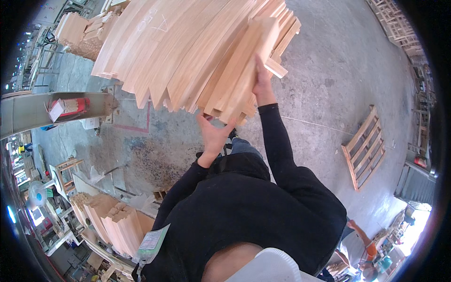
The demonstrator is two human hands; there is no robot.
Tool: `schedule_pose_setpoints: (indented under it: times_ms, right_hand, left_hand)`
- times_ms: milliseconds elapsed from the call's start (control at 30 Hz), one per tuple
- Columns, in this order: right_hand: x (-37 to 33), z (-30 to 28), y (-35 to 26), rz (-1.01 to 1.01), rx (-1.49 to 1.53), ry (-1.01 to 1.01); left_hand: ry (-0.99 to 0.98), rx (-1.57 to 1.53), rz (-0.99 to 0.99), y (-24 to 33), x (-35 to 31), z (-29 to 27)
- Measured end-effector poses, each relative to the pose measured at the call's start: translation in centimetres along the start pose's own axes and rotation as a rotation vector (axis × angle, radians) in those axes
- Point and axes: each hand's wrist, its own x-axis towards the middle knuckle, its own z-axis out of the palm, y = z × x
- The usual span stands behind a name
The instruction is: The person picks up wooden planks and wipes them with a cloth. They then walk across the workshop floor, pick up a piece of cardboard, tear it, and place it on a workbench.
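Observation:
A large stack of pale wooden boards (155, 51) spreads out in front of me, their ends fanned toward my body. On its right side a thick wooden board (244, 82) lies lengthwise between my hands. My left hand (213, 136) is closed at the board's near end, with the thumb and fingers spread around it. Along the right side of the same board, my right hand (263, 84) grips its edge; some of its fingers are hidden by the wood. A short wood piece (276, 68) juts out beside that hand.
A wooden pallet (349, 164) lies on the concrete floor at the right. At the left, a grey column (28, 115) carries a red cylinder (77, 105). More stacked boards (124, 230) stand at lower left. Another person (354, 246) is at lower right.

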Motion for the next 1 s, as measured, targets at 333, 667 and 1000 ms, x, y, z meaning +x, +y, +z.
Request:
schedule_pose_setpoints:
  times_ms: [333,667,1000]
  right_hand:
    - [-8.6,2.3,-4.1,-0.116,0.152,-0.278]
    - [-12.0,13.6,-0.7,0.150,-0.307,-0.676]
    - [-12.0,19.6,10.0,0.669,-0.169,-1.089]
  left_hand:
    - [-0.289,0.486,0.550,6.9,-2.0,-6.2]
    - [-0.371,-0.476,0.050,9.8,2.4,-11.8]
    - [-0.249,-1.003,0.089,2.9,-2.8,-26.0]
